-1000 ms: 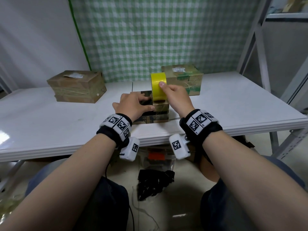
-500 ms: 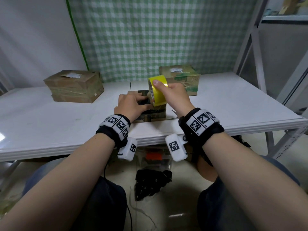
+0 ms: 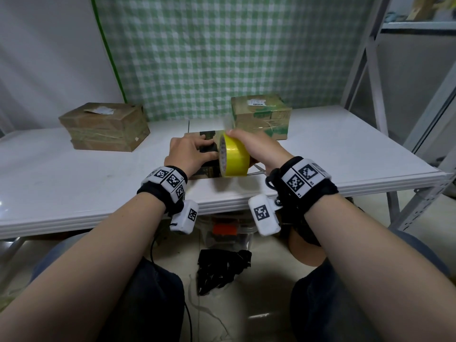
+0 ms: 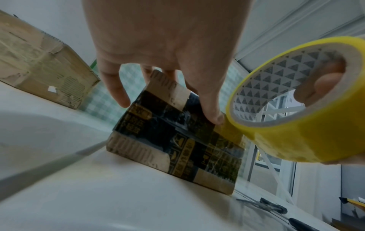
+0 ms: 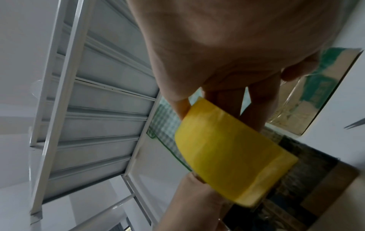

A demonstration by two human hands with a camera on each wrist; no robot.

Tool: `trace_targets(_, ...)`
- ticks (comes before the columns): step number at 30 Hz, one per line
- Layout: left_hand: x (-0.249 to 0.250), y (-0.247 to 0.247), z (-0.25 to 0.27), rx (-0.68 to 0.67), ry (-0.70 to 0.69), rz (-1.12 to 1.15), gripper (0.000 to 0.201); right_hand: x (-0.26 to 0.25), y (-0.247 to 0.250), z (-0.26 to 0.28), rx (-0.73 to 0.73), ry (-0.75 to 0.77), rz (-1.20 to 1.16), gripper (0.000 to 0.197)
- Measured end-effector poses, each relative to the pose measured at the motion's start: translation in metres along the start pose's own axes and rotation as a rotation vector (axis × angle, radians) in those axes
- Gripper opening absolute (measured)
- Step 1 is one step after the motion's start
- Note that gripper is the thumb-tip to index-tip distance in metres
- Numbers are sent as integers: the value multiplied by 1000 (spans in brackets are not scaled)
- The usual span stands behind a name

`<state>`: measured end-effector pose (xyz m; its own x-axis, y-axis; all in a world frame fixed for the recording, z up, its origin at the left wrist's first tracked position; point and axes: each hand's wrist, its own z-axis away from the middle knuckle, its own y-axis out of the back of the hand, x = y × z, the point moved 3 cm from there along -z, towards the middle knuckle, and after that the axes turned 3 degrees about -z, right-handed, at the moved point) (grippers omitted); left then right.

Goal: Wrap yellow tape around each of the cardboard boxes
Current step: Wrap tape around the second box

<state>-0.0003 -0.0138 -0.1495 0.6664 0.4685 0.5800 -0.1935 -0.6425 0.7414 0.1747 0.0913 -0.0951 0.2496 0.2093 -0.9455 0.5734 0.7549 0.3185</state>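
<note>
Tilted and drawn toward 6 o'clock since the earlier frame, the roll (image 3: 234,156) is gripped by the right hand (image 3: 256,149); the box (image 4: 177,139) is pressed flat-fingered by the left hand (image 3: 188,154); continued wrapping seems called for.

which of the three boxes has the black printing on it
The small box nearest the person, under the left hand. The far-left box is plain brown; the far-right box has green print.

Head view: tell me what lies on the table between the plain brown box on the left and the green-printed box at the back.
Bare white table lies between the brown box and the green-printed box; the head view shows it.
</note>
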Motion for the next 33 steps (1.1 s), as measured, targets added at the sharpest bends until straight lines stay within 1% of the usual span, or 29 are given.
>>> trace_targets(1, -1, 0, -1, -3, -1, 2, 54, 1, -1, 1, -37, -13, 23, 50)
trace_targets(3, -3, -1, -3, -7, -10, 27, 57, 7, -3, 2, -101, -52, 91, 47)
trace_targets(6, -3, -3, -3, -13, -11, 67, 57, 15, 0, 3, -139, -67, 136, 37)
trace_targets(8, -3, -2, -3, -20, -23, 68, 57, 22, 1, 3, -154, -92, 139, 35)
trace_targets(10, -3, -1, -4, -32, -46, 69, 57, 27, 1, 1, -165, -111, 143, 36)
trace_targets(14, -2, 4, -8, -84, -87, 72, 50, 26, 8, -5, -136, -120, 167, 49)
trace_targets(15, -2, 5, -8, -99, -95, 61, 49, 25, 10, -6, -116, -109, 165, 50)
trace_targets(16, -2, 5, -8, -109, -105, 47, 49, 23, 12, -7, -88, -82, 146, 45)
trace_targets(18, 2, 7, -6, -118, -126, 23, 48, 15, 14, -8, -18, 19, 79, 31)
trace_targets(19, 3, 6, -5, -128, -132, 16, 47, 11, 14, -8, 1, 76, 56, 30)
trace_targets(21, 4, 7, -4, -158, -124, 1, 46, 5, 10, -11, -22, 149, 46, 39)
trace_targets(23, 4, 10, -2, -177, -102, -37, 41, 6, 2, -15, -102, 142, 77, 49)
trace_targets(24, 7, 12, 0, -157, -84, -65, 35, 9, -1, -17, -139, 116, 104, 54)
trace_targets(26, 16, 22, 3, -42, -16, -136, 20, 16, -2, -22, -177, 75, 142, 63)
trace_targets(27, 22, 26, 7, 11, 30, -166, 19, 18, -1, -24, -181, 65, 139, 67)
trace_targets(28, 28, 30, 13, 19, 75, -163, 21, 20, 0, -26, -183, 53, 124, 69)
trace_targets(29, 35, 32, 19, -27, 117, -86, 21, 21, 2, -27, -190, 38, 101, 69)
trace_targets(31, 49, 27, 35, -227, 181, 185, 25, 23, 5, -30, -214, -1, 68, 68)
trace_targets(33, 59, 16, 48, -393, 243, 369, 33, 24, 5, -31, -238, -24, 43, 66)
